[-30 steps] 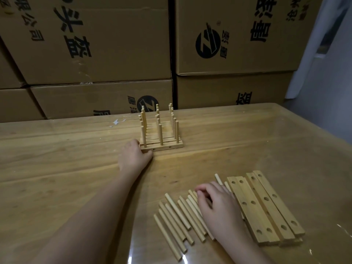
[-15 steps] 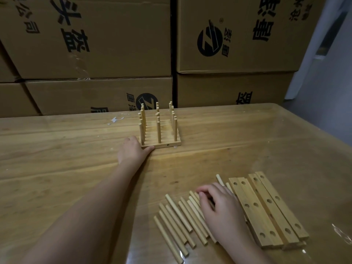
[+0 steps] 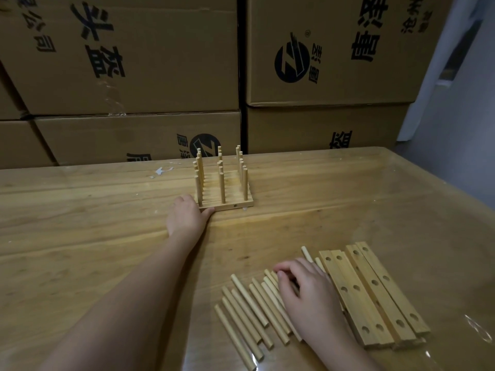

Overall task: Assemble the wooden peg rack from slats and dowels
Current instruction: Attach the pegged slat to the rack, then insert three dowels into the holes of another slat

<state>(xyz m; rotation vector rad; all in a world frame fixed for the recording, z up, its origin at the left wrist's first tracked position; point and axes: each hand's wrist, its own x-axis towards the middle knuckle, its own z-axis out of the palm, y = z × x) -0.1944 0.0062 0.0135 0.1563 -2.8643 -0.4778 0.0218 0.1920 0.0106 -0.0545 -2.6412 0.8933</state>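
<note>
Peg rack (image 3: 225, 206) near corner is touched by left hand (image 3: 187, 218); finger pose cannot be told. Loose dowels (image 3: 249, 311), lower right beside slats (image 3: 375, 298), are clutched by right hand (image 3: 308, 295).

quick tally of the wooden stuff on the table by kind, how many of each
rack: 1
slats: 4 showing on top, more edges beneath
dowels: at least 10 loose, some hidden under the right hand
total: at least 15
</note>
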